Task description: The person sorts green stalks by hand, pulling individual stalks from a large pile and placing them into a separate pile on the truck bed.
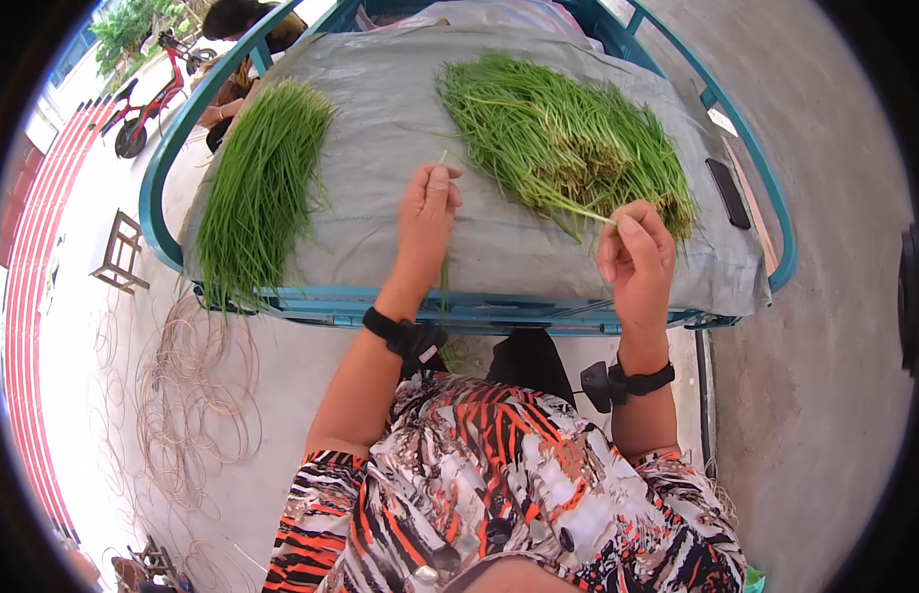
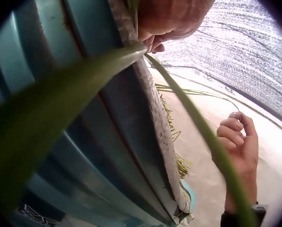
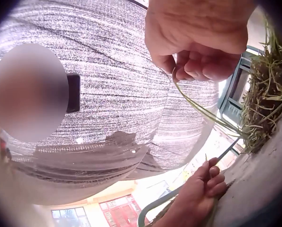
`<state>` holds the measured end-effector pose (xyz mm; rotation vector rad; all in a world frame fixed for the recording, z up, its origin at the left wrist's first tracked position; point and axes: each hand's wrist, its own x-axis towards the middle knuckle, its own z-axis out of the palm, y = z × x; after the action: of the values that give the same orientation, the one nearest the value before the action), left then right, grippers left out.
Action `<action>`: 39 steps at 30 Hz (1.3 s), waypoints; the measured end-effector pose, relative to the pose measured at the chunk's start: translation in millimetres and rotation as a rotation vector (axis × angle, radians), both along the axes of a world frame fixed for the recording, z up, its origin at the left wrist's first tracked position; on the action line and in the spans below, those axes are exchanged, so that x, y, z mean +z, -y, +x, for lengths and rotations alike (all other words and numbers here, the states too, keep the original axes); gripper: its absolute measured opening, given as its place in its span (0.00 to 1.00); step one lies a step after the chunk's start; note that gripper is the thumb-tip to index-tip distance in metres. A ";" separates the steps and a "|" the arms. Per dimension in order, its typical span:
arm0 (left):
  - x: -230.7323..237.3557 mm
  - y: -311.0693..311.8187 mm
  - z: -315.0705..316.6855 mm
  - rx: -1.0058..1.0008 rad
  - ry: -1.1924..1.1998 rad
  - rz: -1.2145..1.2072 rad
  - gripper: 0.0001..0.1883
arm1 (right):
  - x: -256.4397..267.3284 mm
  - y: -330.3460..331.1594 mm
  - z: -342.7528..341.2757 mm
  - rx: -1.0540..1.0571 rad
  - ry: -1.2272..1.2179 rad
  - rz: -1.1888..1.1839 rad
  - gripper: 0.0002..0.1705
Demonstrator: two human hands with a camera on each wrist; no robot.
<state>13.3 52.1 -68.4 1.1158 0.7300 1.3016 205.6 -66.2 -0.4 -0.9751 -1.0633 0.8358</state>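
Observation:
My right hand pinches the pale ends of a few chive stalks between thumb and fingertips. In the right wrist view those stalks curve from the fingertips to the root ends of the pile. The large chive pile lies on the grey sheet, just beyond this hand. Left of it, my left hand holds a chive between thumb and curled fingers; a short tip pokes out above and green blades hang below the palm. Close to the left wrist camera, a broad chive blade hides part of the view.
A second chive bundle lies at the left, drooping over the edge. The grey sheet covers a blue-railed cart bed. A phone lies at the right edge. Another person sits beyond the left rail, near a wooden stool.

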 end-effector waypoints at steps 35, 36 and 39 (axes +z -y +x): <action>34.4 93.2 3.5 -0.214 -0.424 0.048 0.08 | -10.0 34.1 -16.2 -0.166 0.833 0.142 0.06; 33.9 93.6 2.9 -0.216 -0.404 0.039 0.08 | -10.1 34.2 -16.4 -0.166 0.836 0.140 0.06; 31.2 93.9 2.9 -0.175 -0.371 0.066 0.07 | -11.1 35.2 -14.1 -0.185 0.846 0.144 0.07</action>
<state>16.2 -41.8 -37.2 1.4629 0.8428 0.9871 191.5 -101.4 -11.5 -1.3166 -1.6840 0.1597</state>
